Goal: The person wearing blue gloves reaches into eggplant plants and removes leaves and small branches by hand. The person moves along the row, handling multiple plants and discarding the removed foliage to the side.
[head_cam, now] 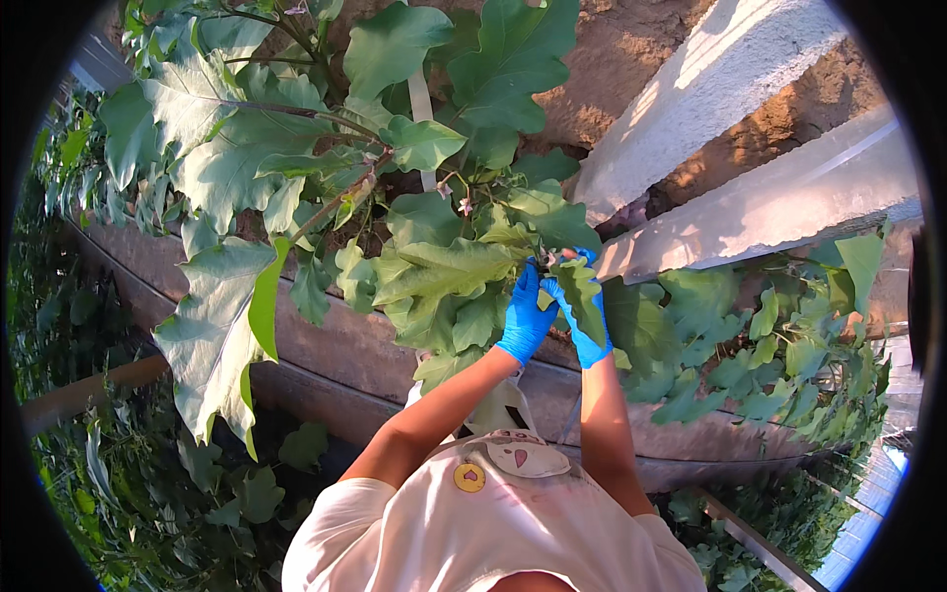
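Both of my hands wear blue gloves and meet at a shoot of an eggplant plant. My left hand (528, 318) has its fingers closed at the shoot, beside a small pale flower (547, 259). Around the same shoot, from the right, curls my right hand (596, 337). A lobed leaf (579, 296) hangs in front of its palm and hides part of the grip. Just left of the fingers spreads a broad light-green leaf (451, 272). Two pinkish-purple flowers (464, 206) hang above it.
Two pale, rough-surfaced posts (695, 96) slant in from the upper right, close to my right hand. Brown soil (599, 55) lies behind the plant. A low wall (348, 362) runs across before my body. More eggplant foliage (703, 318) grows at the right. A large leaf (218, 333) juts out at left.
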### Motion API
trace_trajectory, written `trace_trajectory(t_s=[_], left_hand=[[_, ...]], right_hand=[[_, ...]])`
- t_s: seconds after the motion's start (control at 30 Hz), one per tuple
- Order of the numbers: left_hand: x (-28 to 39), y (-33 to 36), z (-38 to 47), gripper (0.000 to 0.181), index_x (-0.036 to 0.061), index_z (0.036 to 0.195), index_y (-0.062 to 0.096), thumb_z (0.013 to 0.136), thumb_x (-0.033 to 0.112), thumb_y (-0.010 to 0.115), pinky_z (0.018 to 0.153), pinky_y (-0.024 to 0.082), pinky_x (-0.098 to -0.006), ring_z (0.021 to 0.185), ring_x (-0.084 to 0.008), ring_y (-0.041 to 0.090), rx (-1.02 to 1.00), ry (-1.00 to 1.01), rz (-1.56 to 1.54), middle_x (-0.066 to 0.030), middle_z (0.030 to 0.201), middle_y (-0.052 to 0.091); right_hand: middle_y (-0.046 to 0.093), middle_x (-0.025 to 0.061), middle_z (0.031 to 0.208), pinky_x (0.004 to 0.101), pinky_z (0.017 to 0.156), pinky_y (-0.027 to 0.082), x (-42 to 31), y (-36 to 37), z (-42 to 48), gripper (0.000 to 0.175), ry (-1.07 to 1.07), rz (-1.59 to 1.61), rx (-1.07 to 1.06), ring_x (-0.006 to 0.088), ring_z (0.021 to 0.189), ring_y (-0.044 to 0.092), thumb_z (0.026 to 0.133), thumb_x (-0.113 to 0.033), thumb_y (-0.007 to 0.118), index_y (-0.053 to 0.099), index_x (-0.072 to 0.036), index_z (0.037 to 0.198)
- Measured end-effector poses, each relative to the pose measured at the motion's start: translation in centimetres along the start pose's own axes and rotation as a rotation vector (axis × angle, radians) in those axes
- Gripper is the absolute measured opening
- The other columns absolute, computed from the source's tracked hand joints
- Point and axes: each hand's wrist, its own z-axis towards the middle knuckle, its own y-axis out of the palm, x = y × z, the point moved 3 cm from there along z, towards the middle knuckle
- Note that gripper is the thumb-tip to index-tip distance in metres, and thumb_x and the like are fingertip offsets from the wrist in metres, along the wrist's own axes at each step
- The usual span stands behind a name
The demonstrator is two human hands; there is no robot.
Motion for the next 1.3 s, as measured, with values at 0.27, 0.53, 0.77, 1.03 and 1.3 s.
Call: trace_trajectory(t_s=[0.27,0.53,0.77,1.03,1.3], left_hand=[[-0.7,0.6,1.6,0.033,0.0080,0.100,0.066,0.070,-0.002,0.055,0.071,0.048,-0.0399,0.079,-0.0356,0.058,-0.176,0.244,0.184,-0.0148,0.086,0.064],[0.3,-0.6,4.6,0.029,0.0099,0.099,0.067,0.074,0.000,0.058,0.077,0.049,-0.0388,0.086,-0.0330,0.061,-0.716,0.197,0.079,-0.0136,0.092,0.065],[-1.3,-8.9,6.0,0.037,-0.0016,0.123,0.051,0.087,0.003,0.058,0.096,0.043,-0.0304,0.111,-0.0177,0.054,-0.255,-0.240,-0.658,-0.0091,0.118,0.058],[1.1,-18.9,14.3,0.040,0.0019,0.130,0.046,0.092,0.007,0.054,0.096,0.040,-0.0310,0.109,-0.0169,0.052,0.383,0.074,-0.497,-0.0092,0.123,0.054],[-0.4,-18.5,19.2,0.033,-0.0034,0.114,0.057,0.092,0.020,0.048,0.073,0.047,-0.0279,0.083,-0.0173,0.058,-0.316,-0.001,-1.457,-0.0146,0.110,0.060]], right_hand=[[0.053,0.0093,0.110,0.0287,0.075,0.048,3.6,-1.2,1.7,0.059,0.155,0.126,0.359,0.0164,0.094,0.054,0.072,-0.001,0.074,0.044,0.000,0.123],[0.063,0.0073,0.092,0.0322,0.086,0.042,0.6,-0.8,-4.8,0.024,0.146,0.725,0.535,0.0167,0.089,0.056,0.091,-0.021,0.050,0.060,-0.002,0.099],[0.049,0.0079,0.120,0.0316,0.096,0.039,-3.8,0.5,-8.5,0.048,-0.072,0.159,0.372,0.0215,0.113,0.048,0.080,0.004,0.053,0.045,-0.002,0.127],[0.049,0.0155,0.117,0.0339,0.091,0.047,-15.7,6.1,-5.4,0.049,-0.714,-0.453,0.356,0.0261,0.108,0.054,0.075,0.017,0.050,0.049,-0.001,0.120],[0.057,0.0039,0.111,0.0282,0.086,0.043,-13.5,12.7,15.1,0.037,-0.139,0.288,-0.157,0.0135,0.096,0.053,0.088,-0.010,0.056,0.052,-0.005,0.124]])
